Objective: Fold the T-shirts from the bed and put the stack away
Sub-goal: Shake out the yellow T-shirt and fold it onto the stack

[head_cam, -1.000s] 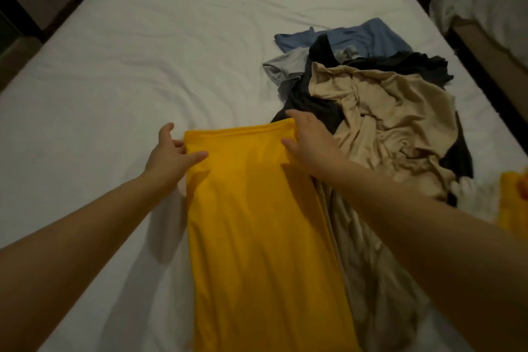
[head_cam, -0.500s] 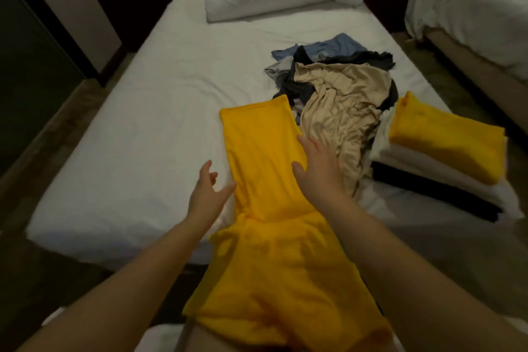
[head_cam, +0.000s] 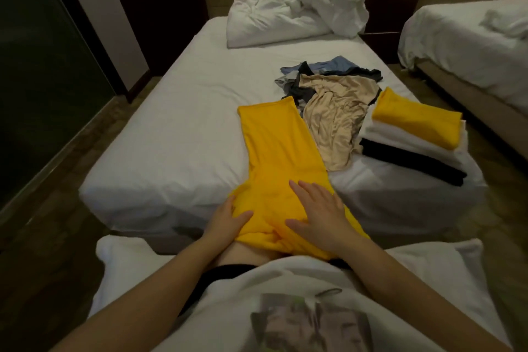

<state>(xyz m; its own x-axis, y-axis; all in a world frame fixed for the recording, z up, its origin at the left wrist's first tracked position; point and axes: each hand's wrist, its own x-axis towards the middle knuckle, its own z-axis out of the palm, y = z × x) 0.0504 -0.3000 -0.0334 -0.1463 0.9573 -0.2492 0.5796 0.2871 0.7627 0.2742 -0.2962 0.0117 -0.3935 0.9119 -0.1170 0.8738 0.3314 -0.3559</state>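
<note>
A yellow T-shirt (head_cam: 274, 146), folded into a long strip, lies on the white bed (head_cam: 177, 134) and hangs over its near edge. My left hand (head_cam: 227, 218) touches the strip's lower left edge, thumb on the cloth. Flat on the lower end, fingers spread, rests my right hand (head_cam: 317, 214). A loose heap of unfolded shirts lies behind: beige (head_cam: 334, 120), dark (head_cam: 300, 91), blue (head_cam: 331, 64). At the right stands a folded stack (head_cam: 411, 140) with a yellow shirt on top, white and black ones beneath.
A crumpled white duvet and pillow (head_cam: 297, 6) fill the head of the bed. A second bed (head_cam: 468, 46) stands to the right across a narrow floor gap. A dark glass wall (head_cam: 43, 80) runs along the left.
Both hands slid down the yellow strip from its far end to the end hanging over the bed's edge. The view pulled back, bringing the folded stack into sight.
</note>
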